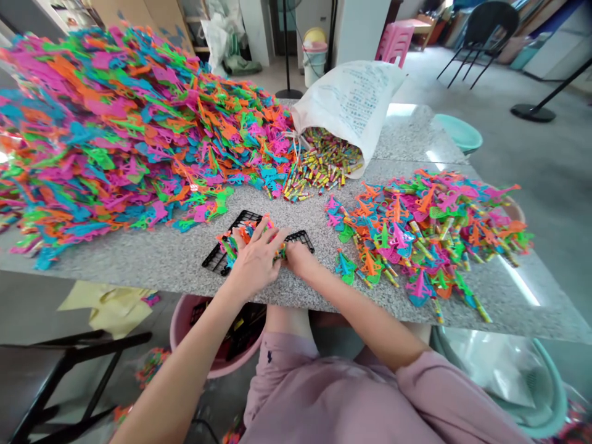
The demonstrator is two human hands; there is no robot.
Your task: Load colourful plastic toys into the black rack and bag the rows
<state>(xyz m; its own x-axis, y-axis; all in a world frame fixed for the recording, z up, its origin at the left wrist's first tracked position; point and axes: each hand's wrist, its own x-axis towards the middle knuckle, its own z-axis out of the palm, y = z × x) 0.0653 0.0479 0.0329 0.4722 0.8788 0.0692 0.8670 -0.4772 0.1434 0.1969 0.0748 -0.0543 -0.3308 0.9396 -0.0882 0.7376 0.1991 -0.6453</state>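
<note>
My left hand (258, 256) lies with fingers spread over several small coloured plastic toys (226, 245), which rest on a black plastic grid rack (216, 259) near the table's front edge. Against the rack's right part (303, 237), my right hand (301, 260) is closed with its fingers curled in. What it pinches is hidden. The toys under my left hand are orange, pink, green and blue, and partly covered by my fingers.
A large heap of bright plastic pieces (139, 123) fills the left of the granite table (180, 256). A white sack (351, 92) spills small patterned tubes (324, 160). Toys with tubes attached (407, 228) lie at right. A pink basin (178, 330) stands below.
</note>
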